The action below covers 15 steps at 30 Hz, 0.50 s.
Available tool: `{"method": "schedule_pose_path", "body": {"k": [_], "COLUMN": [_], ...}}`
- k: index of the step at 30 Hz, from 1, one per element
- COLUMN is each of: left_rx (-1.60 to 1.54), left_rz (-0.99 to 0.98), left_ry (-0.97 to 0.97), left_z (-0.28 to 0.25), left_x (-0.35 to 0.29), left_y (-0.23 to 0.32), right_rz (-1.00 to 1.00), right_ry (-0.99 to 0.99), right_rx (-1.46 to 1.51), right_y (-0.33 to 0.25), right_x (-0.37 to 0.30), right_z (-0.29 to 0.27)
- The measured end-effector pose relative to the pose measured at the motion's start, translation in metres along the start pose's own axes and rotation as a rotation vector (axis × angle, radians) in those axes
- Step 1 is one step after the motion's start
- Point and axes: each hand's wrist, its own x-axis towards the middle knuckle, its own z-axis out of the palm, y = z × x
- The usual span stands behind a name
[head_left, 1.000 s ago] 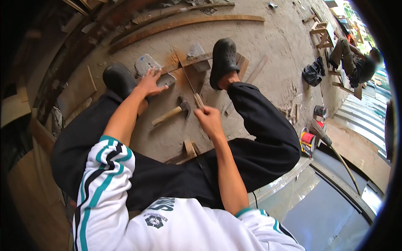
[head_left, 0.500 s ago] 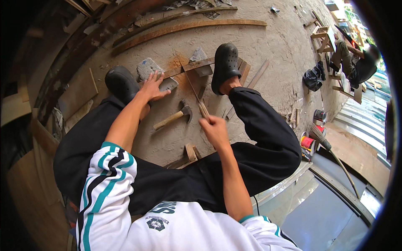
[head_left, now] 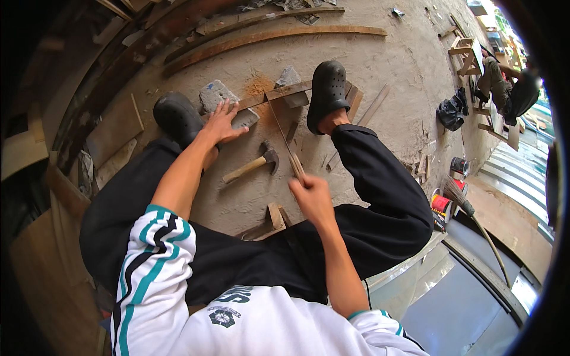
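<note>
My right hand [head_left: 313, 199] is closed around the wooden handle of a handsaw [head_left: 279, 127]. Its thin blade runs away from me and its far end meets a narrow wooden strip [head_left: 291, 90]. That strip lies across two grey concrete blocks, a left block [head_left: 216, 94] and a right block [head_left: 290, 76]. With fingers spread, my left hand [head_left: 219, 126] presses down at the strip's left part, over the left block. Beside the strip's right end is my right clog [head_left: 328, 89]. Orange sawdust [head_left: 257, 85] lies on the ground near the cut.
A claw hammer [head_left: 252, 165] lies between my legs, with nailed wood pieces [head_left: 275, 217] nearer me. Long planks [head_left: 279, 40] lie beyond the blocks. Paint cans [head_left: 440, 206] and a broom [head_left: 466, 204] are at right. Another person [head_left: 497, 83] sits at far right.
My right hand has drawn the saw a little toward me, so the blade's tip now sits at the strip instead of past it. My left hand stays in place. The view has shifted slightly.
</note>
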Motion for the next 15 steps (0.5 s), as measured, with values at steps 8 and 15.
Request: {"method": "schedule_pose_path", "body": {"k": [8, 15], "left_rx": [0.019, 0.022], "left_rz": [-0.005, 0.001], "left_ry": [-0.002, -0.009], "left_z": [-0.003, -0.004], "left_x": [0.002, -0.001], "left_y": [0.012, 0.004], "right_rz": [-0.119, 0.047], "right_ry": [0.084, -0.04], "right_rx": [0.084, 0.029], "right_y": [0.024, -0.005], "right_x": [0.078, -0.022], "right_z": [0.04, -0.021]}}
